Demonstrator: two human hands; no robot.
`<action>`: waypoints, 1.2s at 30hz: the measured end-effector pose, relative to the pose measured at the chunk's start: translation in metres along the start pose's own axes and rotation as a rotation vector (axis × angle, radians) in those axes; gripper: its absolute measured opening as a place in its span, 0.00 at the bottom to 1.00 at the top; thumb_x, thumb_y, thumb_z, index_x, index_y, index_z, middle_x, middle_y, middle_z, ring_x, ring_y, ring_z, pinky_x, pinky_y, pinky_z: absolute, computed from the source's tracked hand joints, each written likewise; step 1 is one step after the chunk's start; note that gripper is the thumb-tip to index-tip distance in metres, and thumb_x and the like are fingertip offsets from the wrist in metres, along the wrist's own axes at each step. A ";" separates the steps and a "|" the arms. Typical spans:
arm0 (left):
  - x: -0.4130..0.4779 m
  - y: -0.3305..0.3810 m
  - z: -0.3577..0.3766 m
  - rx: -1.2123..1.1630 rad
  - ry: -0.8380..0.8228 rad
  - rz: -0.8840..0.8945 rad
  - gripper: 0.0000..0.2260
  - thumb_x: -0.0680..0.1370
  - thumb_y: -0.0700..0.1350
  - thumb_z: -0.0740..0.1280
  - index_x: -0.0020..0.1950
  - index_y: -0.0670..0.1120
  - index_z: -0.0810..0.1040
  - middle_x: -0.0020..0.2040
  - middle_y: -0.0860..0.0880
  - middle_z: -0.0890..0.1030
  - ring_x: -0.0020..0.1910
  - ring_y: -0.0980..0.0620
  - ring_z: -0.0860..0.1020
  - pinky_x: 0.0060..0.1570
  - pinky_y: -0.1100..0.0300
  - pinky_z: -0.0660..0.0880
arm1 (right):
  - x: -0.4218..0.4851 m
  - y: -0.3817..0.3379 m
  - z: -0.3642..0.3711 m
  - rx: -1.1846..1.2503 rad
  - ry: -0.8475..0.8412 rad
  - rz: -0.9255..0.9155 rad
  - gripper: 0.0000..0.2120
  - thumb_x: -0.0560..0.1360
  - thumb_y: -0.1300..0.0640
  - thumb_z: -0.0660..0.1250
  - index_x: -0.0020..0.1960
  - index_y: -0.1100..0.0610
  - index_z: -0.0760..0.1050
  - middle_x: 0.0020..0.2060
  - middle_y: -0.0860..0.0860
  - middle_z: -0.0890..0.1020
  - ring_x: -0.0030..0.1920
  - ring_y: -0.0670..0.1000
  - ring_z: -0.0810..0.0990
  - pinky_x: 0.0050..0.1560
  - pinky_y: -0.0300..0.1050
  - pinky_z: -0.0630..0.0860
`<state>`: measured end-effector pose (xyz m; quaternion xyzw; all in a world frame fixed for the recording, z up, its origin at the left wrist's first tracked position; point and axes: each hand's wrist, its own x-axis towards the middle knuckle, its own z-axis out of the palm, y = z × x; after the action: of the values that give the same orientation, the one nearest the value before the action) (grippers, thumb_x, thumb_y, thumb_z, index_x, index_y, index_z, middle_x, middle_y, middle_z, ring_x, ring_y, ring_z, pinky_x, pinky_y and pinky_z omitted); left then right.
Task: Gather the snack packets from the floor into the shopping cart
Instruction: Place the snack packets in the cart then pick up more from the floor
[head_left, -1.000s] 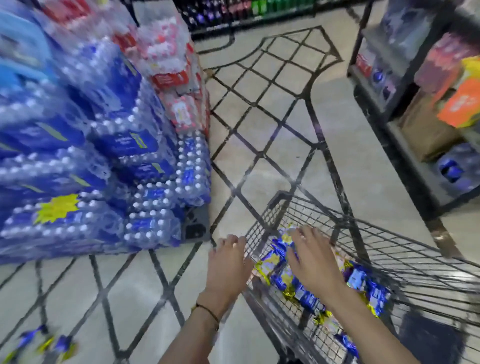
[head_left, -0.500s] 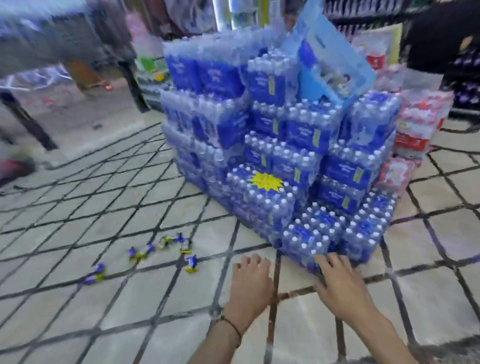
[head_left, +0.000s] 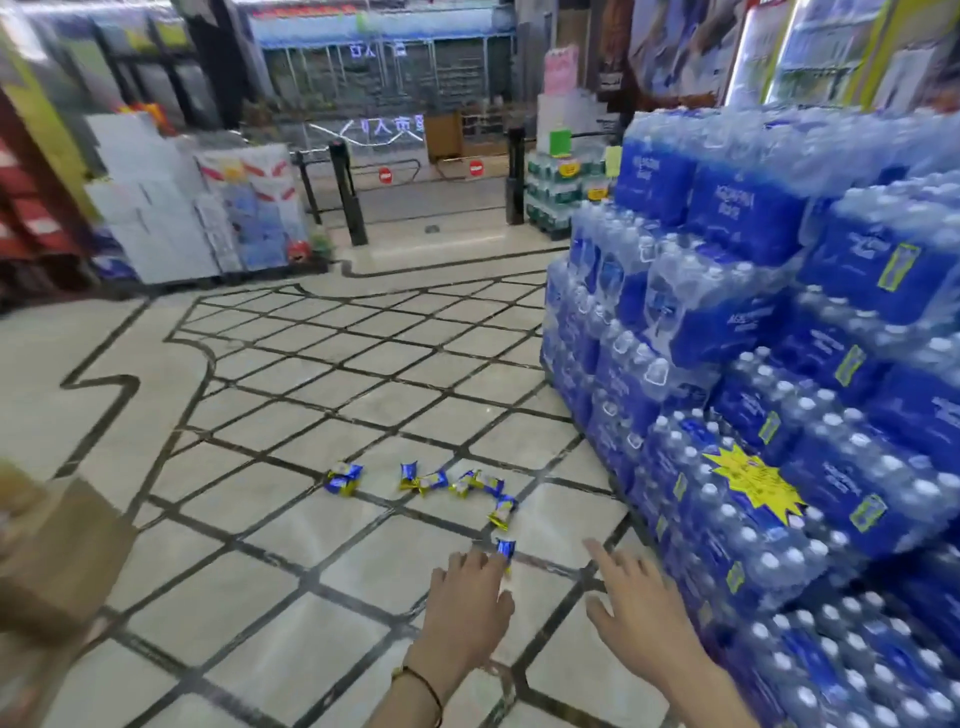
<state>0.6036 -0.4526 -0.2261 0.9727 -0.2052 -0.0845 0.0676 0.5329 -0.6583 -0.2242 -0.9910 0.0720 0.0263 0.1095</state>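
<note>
Several small blue and yellow snack packets lie scattered on the tiled floor ahead: one at the left (head_left: 343, 478), a cluster in the middle (head_left: 422, 478), another further right (head_left: 503, 511), and the nearest packet (head_left: 505, 548) just past my left fingertips. My left hand (head_left: 467, 608) is stretched forward, palm down, fingers apart, holding nothing. Beside it my right hand (head_left: 636, 608) is also spread and bare. The shopping cart is out of view.
A tall stack of shrink-wrapped blue water-bottle packs (head_left: 753, 415) fills the right side, close to my right hand. A brown cardboard box (head_left: 57, 561) sits at the left edge. White boxes (head_left: 150, 208) and entrance gate posts (head_left: 348, 192) stand far ahead.
My view swung left from the cart to the floor. My hands left the packets in the cart and now reach toward the scattered packets, which look closer than half a second ago.
</note>
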 end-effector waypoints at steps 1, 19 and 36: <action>0.011 -0.009 -0.004 -0.011 -0.003 -0.030 0.16 0.81 0.52 0.58 0.68 0.51 0.69 0.64 0.49 0.71 0.64 0.44 0.69 0.61 0.48 0.68 | 0.021 -0.005 0.001 0.012 -0.015 -0.031 0.29 0.76 0.42 0.53 0.75 0.41 0.50 0.62 0.46 0.71 0.65 0.54 0.69 0.58 0.53 0.71; 0.182 -0.170 -0.037 -0.148 0.002 -0.395 0.16 0.81 0.52 0.57 0.68 0.53 0.69 0.61 0.52 0.73 0.62 0.48 0.72 0.57 0.51 0.72 | 0.322 -0.115 0.043 0.046 -0.168 -0.204 0.24 0.78 0.45 0.55 0.73 0.47 0.56 0.61 0.51 0.71 0.60 0.58 0.70 0.50 0.53 0.76; 0.448 -0.350 -0.056 -0.046 -0.134 -0.108 0.15 0.81 0.51 0.58 0.67 0.49 0.70 0.63 0.49 0.74 0.63 0.45 0.72 0.57 0.50 0.69 | 0.550 -0.202 0.092 0.002 -0.286 0.111 0.21 0.78 0.46 0.57 0.70 0.48 0.64 0.63 0.51 0.70 0.62 0.57 0.69 0.52 0.51 0.75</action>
<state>1.1538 -0.3137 -0.2911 0.9727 -0.1543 -0.1578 0.0715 1.1027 -0.5183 -0.3085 -0.9715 0.1102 0.1733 0.1181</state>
